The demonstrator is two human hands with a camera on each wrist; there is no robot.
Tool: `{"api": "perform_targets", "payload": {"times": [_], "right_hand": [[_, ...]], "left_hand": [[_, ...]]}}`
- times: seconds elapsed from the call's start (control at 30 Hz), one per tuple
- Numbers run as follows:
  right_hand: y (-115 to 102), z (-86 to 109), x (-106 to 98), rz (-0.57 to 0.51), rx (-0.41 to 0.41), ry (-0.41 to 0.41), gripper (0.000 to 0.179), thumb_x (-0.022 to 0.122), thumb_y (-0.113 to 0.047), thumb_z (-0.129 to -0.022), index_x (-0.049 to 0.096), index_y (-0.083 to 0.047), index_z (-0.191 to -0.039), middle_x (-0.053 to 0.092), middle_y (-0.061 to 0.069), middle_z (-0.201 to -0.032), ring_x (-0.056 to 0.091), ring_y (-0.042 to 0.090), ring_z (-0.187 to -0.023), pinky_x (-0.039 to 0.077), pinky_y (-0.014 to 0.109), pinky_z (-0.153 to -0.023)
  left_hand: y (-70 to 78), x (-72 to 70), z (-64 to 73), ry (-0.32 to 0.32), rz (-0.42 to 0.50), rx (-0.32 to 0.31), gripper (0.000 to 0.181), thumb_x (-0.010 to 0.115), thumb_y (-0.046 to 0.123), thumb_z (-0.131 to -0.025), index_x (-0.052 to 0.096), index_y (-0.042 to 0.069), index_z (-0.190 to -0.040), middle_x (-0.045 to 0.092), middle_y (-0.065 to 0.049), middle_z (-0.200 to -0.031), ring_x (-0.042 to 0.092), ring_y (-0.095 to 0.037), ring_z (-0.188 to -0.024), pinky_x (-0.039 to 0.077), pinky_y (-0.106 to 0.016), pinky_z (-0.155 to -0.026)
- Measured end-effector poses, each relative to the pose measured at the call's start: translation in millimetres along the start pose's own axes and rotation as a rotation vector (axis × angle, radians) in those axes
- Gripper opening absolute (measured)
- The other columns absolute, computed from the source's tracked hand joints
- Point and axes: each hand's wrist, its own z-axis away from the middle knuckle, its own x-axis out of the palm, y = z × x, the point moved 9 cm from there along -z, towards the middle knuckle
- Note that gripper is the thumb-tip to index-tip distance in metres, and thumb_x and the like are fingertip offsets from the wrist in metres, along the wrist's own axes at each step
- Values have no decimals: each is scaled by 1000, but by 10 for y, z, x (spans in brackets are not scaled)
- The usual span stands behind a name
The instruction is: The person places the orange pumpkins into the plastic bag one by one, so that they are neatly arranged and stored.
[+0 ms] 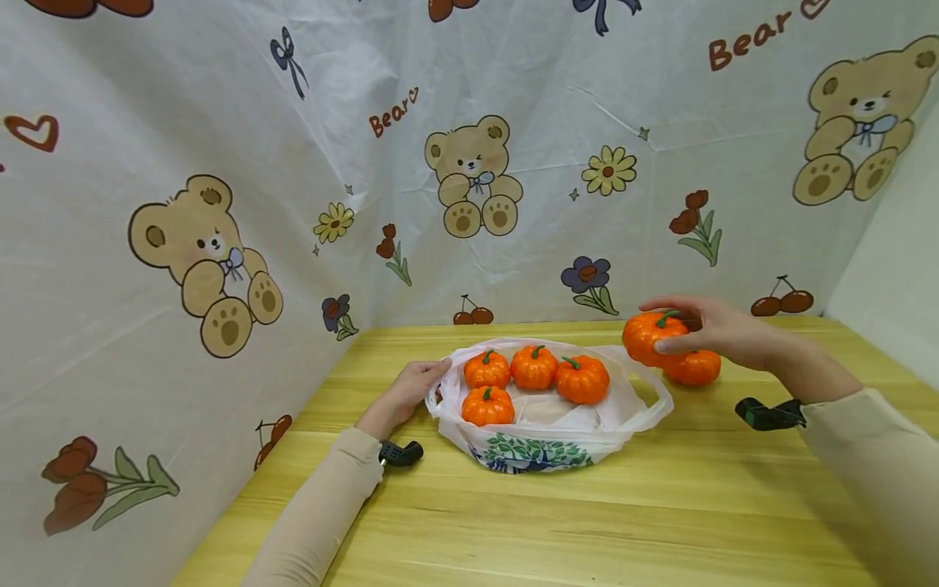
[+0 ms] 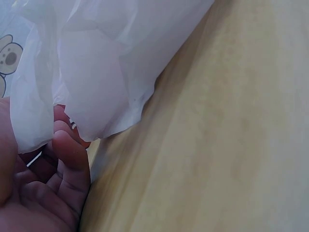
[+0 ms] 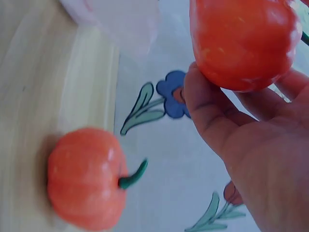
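A white plastic bag with a green and blue tree print lies spread on the table, its mouth facing up. Several small orange toy pumpkins with green stems sit inside it. At the bag's left rim my left hand grips the plastic, its fingers curled at the handle in the left wrist view. My right hand holds another toy pumpkin above the table, just off the bag's right handle. Below and behind it, one more pumpkin stands on the wood, stem showing in the right wrist view.
The wooden table runs back to a hanging cloth printed with bears and flowers. Another stretch of this cloth closes off the left side, and a plain white wall stands at the right. Black wrist devices stick out by both sleeves.
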Motion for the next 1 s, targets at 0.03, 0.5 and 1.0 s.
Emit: {"api": "perform_targets", "payload": {"times": [0.03, 0.5, 1.0], "right_hand": [[-27, -32, 34, -8, -3, -16, 68, 74, -32, -94, 43, -17, -153, 60, 16, -138, 60, 28, -118, 54, 34, -93], [-315, -363, 363, -26, -85, -175, 67, 78, -31, -93, 46, -19, -150, 63, 10, -137, 61, 26, -121, 53, 38, -101], [-461, -652, 728, -80, -96, -308, 73, 83, -26, -87, 47, -21, -151, 57, 10, -146, 54, 30, -131, 51, 47, -108]], "left_hand": [[1, 0, 0, 0, -2, 1, 50, 63, 50, -101, 74, 6, -123, 73, -1, -96, 68, -9, -80, 57, -22, -71], [-3, -4, -18, 5, -4, 10, 50, 62, 48, -102, 74, 6, -125, 72, -1, -96, 67, -9, -81, 56, -22, -71], [19, 8, -14, -12, 9, 29, 45, 60, 45, -104, 75, 4, -114, 70, 2, -84, 66, -9, -73, 55, -23, -67]]}}
